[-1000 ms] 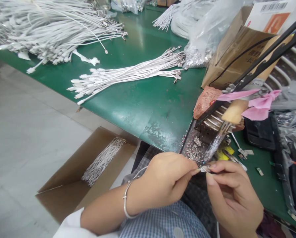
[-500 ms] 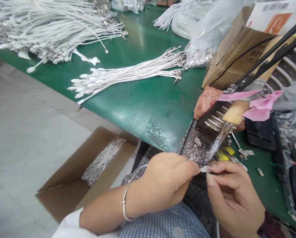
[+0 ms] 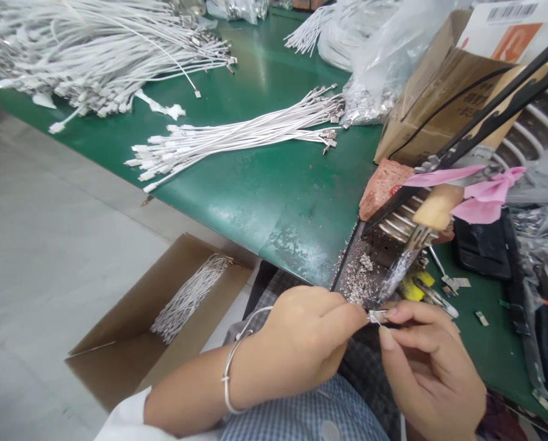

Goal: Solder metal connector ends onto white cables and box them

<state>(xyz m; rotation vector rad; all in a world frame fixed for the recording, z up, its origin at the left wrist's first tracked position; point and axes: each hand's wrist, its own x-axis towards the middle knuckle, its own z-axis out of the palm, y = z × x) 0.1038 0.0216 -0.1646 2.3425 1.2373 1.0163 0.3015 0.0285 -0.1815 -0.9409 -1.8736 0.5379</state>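
Note:
My left hand (image 3: 317, 331) is closed, thumb and finger pinching the end of a white cable (image 3: 258, 313) whose length shows behind my wrist. Just past those fingertips is a small silvery metal connector (image 3: 376, 316). My right hand (image 3: 434, 361) pinches at the connector's other side, index fingertip against it and thumb just below; a thin pale strand shows at the thumb. Right above the connector is the lower end of a soldering iron (image 3: 398, 269) with a wooden handle, fixed to a black stand. Parts of the connector are hidden by my fingers.
A bundle of white cables (image 3: 241, 135) lies on the green table (image 3: 237, 196), a bigger pile (image 3: 108, 55) behind. Solder crumbs fill a dark tray (image 3: 354, 263) beside a brick (image 3: 384, 187). A cardboard box (image 3: 113, 349) holding cables stands below left. Pliers (image 3: 433, 294) lie right.
Both hands have shifted very slightly left and down with the connector, which shows a little more between the fingertips. The rest looks the same.

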